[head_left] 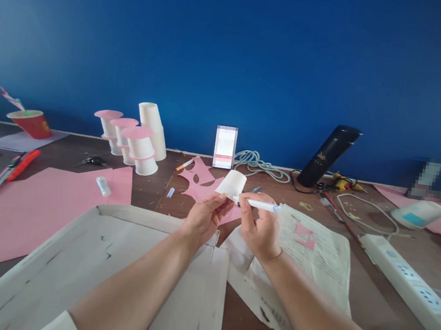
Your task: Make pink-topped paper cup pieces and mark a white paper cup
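A small white paper cup [233,183] is held by my left hand [206,216], its fingers closed at the cup's lower end. My right hand [261,227] grips a white pen [264,206], whose tip points left at the cup, close to my left fingertips. Whether the tip touches the cup cannot be told. Behind the cup lie cut pink paper scraps [200,188]. Under my forearms are a shallow white box lid [122,260] and, to the right, a crumpled printed sheet [324,254].
At the left stand white cups with pink discs [141,146], a red cup [33,124], a box cutter [3,175] and pink sheets [58,192]. A phone [225,146] leans at the wall. Rightward are a coiled cable [261,165], a black bottle [327,157] and a power strip [403,284].
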Demonstrator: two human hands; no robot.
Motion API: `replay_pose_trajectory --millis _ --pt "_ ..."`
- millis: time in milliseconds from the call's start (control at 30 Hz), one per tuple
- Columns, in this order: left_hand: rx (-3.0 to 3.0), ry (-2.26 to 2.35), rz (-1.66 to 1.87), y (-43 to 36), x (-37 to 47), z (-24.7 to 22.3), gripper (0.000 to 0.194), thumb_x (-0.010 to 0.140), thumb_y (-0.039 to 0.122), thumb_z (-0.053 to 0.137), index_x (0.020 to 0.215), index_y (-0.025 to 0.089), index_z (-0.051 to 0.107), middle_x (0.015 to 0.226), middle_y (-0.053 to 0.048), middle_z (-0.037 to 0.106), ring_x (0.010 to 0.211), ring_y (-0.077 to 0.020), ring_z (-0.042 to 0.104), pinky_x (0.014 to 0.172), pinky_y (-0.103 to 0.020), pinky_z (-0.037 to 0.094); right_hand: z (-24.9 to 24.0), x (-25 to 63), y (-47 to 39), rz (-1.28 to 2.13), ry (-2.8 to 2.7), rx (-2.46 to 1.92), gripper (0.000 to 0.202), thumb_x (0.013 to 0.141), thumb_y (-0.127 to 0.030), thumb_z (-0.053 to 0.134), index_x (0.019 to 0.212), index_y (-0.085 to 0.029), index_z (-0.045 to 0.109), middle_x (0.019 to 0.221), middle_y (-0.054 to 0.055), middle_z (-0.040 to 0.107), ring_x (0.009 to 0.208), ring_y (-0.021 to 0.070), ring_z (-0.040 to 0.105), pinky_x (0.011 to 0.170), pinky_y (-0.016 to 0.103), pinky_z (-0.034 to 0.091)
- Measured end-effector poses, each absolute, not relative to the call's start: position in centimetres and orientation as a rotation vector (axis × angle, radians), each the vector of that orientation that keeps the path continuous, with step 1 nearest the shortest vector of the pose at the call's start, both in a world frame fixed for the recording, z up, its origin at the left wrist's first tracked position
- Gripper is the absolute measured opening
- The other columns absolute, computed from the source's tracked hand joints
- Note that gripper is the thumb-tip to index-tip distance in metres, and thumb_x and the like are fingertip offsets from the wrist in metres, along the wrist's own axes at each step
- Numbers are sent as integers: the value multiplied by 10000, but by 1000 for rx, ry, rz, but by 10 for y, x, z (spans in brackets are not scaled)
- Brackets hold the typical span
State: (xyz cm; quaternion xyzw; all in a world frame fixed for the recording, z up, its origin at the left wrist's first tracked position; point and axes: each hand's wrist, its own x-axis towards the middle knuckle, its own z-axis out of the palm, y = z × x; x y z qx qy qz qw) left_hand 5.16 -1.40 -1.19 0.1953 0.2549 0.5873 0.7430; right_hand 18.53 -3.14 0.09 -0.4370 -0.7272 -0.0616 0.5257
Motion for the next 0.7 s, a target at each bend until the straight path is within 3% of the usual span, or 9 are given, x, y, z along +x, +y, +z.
replay_pose_trajectory --millis 700 --pt "487 547 1276 -13 52 -14 18 747 105 687 748 87 692 799 -44 684 806 -105 639 900 -247 491 1 185 -31 -131 -1756 -1031 101 896 -218 520 915 -207 618 870 47 693 845 200 613 827 379 443"
